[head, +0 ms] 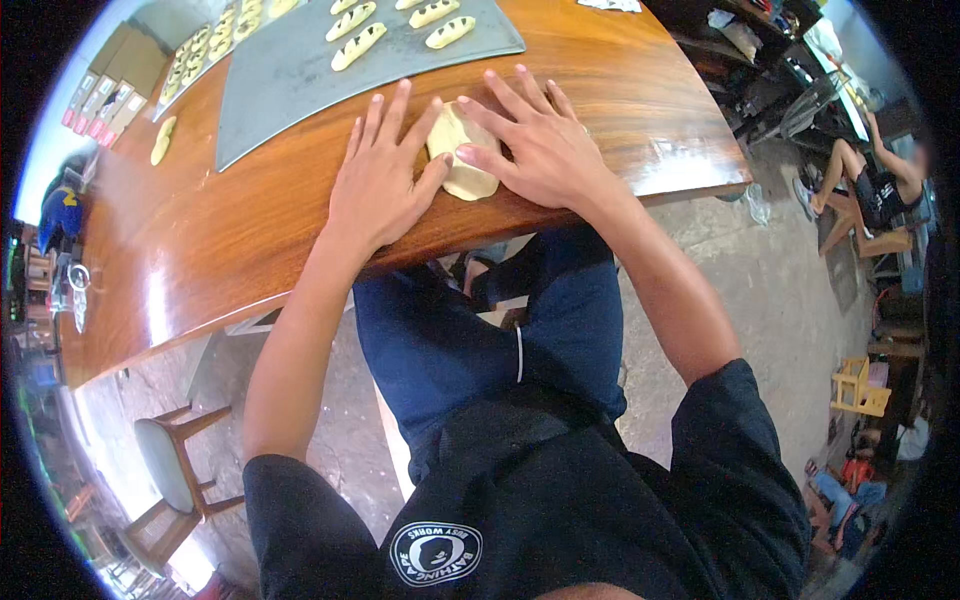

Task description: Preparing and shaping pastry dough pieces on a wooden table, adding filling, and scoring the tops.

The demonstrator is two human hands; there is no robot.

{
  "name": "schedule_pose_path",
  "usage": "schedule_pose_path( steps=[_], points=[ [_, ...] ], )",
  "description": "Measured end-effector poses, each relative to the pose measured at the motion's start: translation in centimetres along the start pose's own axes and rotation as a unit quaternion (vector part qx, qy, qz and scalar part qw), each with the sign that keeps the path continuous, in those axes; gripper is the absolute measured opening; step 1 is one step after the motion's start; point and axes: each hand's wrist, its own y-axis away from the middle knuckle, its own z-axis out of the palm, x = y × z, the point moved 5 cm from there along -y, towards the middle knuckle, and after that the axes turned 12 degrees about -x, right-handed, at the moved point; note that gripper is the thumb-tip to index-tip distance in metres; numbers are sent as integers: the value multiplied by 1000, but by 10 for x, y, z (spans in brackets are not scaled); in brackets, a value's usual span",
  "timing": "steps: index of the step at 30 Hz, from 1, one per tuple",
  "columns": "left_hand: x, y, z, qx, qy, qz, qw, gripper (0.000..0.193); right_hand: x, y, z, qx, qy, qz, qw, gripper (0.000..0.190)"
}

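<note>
A flat, pale yellow oval of dough lies on the polished wooden table near its front edge. My left hand is palm down with fingers spread, its thumb and index fingertip at the dough's left side. From the right, my right hand reaches over the dough, thumb and index finger resting on it and the other fingers spread beyond. Neither hand grips anything. Part of the dough's right side is hidden under the right hand.
Beyond my hands, a grey metal baking sheet carries several shaped dough pieces with dark filling. Another tray of them stands at the far left, near cardboard boxes. One twisted dough piece lies on the wood. A chair stands lower left; a person sits at right.
</note>
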Motion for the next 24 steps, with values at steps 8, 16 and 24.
schedule_pose_path(
  steps=[8, 16, 24],
  points=[
    [-4, -11, 5, -17, -32, 18, 999, 61, -1, -7, 4, -37, 18, 4, 999, 68],
    [-4, -16, 4, -31, -29, -4, 999, 61, 2, -10, 6, -23, 10, 19, 999, 69],
    [-3, -16, 5, -48, -51, -10, 997, 61, 5, -5, 5, -41, 7, 50, 998, 64]
  ],
)
